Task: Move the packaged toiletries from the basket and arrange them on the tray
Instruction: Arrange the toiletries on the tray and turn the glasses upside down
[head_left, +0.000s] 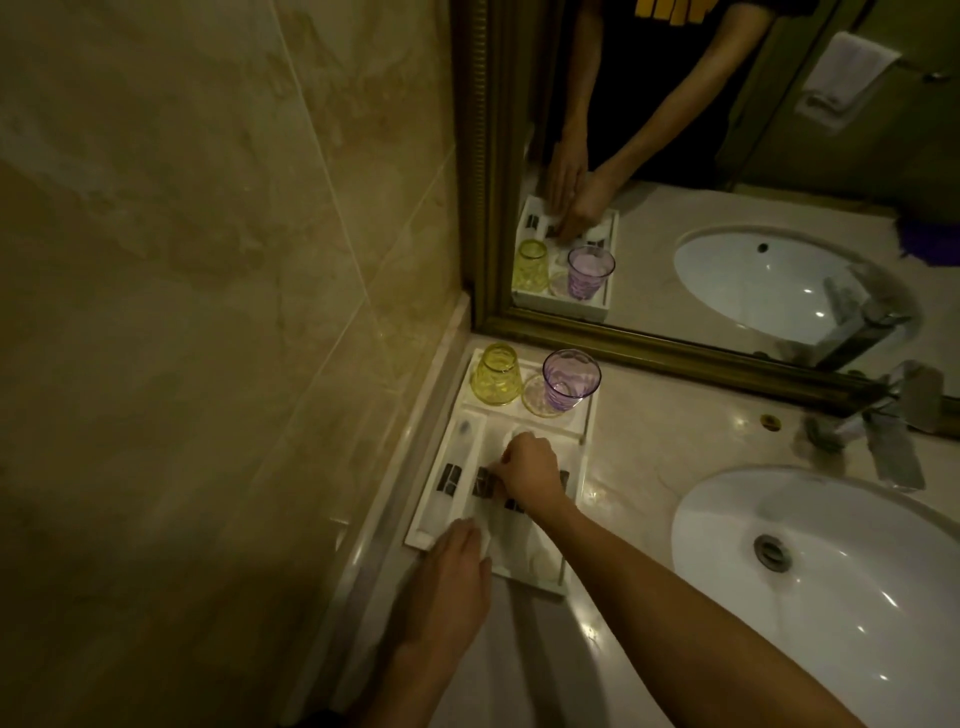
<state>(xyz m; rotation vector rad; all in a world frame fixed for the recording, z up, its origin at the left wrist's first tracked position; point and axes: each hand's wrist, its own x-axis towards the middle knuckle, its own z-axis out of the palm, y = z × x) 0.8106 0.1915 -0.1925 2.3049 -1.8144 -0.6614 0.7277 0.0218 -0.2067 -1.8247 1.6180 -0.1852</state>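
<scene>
Risk lay at the tray's (423, 538) near edge: right hand (527, 470) pinched a packet (485, 486), left hand (454, 566) pressed flat on another packet's end, and a tug could scatter neighbours.

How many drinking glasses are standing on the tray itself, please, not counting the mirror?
2. The yellow glass stands upside down at the tray's far left corner; the purple glass stands upright just right of it.
</scene>
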